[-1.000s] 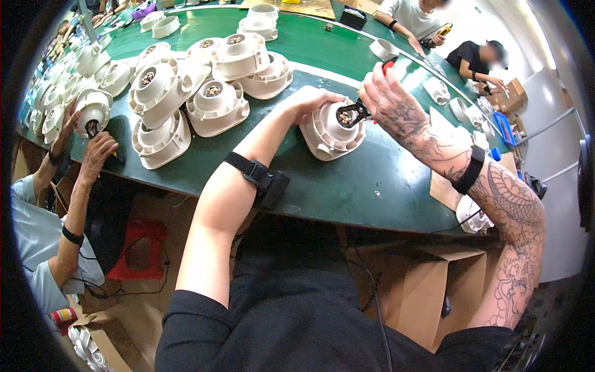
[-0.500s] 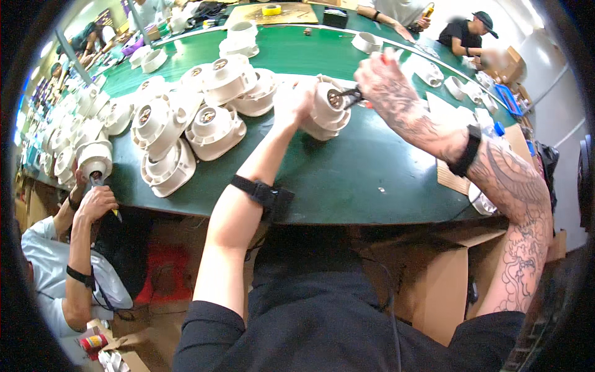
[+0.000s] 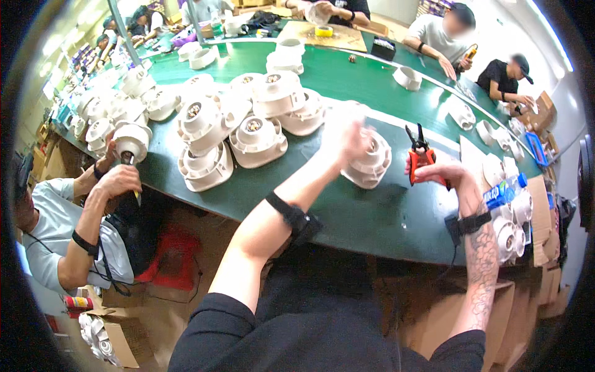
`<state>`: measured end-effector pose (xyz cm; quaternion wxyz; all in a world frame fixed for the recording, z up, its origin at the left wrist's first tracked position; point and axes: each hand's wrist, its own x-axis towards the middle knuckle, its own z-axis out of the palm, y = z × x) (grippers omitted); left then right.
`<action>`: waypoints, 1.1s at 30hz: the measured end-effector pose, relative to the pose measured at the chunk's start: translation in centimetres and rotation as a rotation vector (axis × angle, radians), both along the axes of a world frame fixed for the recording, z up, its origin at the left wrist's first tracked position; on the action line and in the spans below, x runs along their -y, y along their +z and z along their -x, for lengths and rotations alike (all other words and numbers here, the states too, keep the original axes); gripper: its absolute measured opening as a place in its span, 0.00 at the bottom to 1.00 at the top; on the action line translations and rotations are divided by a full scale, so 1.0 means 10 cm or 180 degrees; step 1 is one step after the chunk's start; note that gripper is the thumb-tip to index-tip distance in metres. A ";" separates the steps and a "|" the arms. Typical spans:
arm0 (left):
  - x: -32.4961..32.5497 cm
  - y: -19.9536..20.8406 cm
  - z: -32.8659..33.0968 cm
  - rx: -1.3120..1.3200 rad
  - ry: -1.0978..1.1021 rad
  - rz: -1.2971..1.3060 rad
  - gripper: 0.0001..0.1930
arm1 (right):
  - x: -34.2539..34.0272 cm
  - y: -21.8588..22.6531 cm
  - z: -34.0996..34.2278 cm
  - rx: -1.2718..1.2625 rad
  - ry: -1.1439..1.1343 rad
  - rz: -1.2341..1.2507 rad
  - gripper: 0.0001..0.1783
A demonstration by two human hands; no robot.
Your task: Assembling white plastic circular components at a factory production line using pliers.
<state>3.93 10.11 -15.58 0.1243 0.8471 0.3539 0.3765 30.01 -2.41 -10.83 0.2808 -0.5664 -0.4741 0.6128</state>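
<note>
My right hand [image 3: 444, 173] is wrapped round red-handled pliers [image 3: 422, 160], whose black jaws point away from me and stand apart. Nearer the middle, a round white plastic housing [image 3: 368, 170] rests on the green table with a copper-coloured centre. My left hand [image 3: 344, 140] is over its left side; motion smears the fingers, so I cannot tell whether they grip it. To the left lie several similar white housings [image 3: 259, 141], some stacked on each other, with copper-coloured bits in their middles.
At left a co-worker's hand [image 3: 121, 180] works a tool in another white housing [image 3: 132, 141]. A bottle with a blue cap [image 3: 505, 192] lies among white parts at the right. Across the green table [image 3: 347, 74] are a yellow tape roll [image 3: 323, 31], a black box [image 3: 383, 48] and other people.
The pliers have come out of the housing's centre, and my right hand has drawn them rightward and nearer. My left hand has shifted over the housing. The whole view has swung left.
</note>
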 end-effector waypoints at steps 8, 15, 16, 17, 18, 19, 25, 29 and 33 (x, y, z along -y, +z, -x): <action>0.31 -0.03 -0.06 -0.1237 -0.0694 -0.0110 0.29 | -0.05 -0.68 -0.29 -0.2335 -0.0177 -0.0975 0.20; 0.41 0.30 0.11 -0.2154 0.0704 0.0081 0.39 | -0.11 -0.75 -0.35 -0.2558 -0.0331 -0.0745 0.19; 0.45 0.30 0.08 -0.2272 0.0879 -0.0429 0.38 | -0.10 -0.76 -0.37 -0.2524 -0.0289 -0.0755 0.19; 0.48 0.30 0.03 -0.2132 0.0548 -0.0694 0.37 | -0.10 -0.76 -0.38 -0.2480 -0.0248 -0.0770 0.19; 0.54 0.31 -0.05 -0.1601 -0.0165 -0.0502 0.36 | -0.07 -0.77 -0.41 -0.2491 -0.0271 -0.0803 0.19; 0.60 0.29 -0.11 -0.1073 -0.0834 -0.0293 0.35 | -0.08 -0.79 -0.41 -0.2524 -0.0305 -0.0740 0.19; 0.44 -0.19 -0.74 -0.0461 -0.2664 0.2240 0.21 | -0.01 -0.76 -0.41 -0.2479 -0.0419 -0.0621 0.20; 0.17 -0.59 -0.81 0.0606 -0.2738 0.4332 0.12 | -0.07 -0.86 -0.35 -0.2510 -0.0329 -0.0622 0.21; 0.17 -0.62 -0.75 0.1006 -0.2844 0.4176 0.10 | -0.07 -0.78 -0.37 -0.2476 -0.0532 -0.0564 0.18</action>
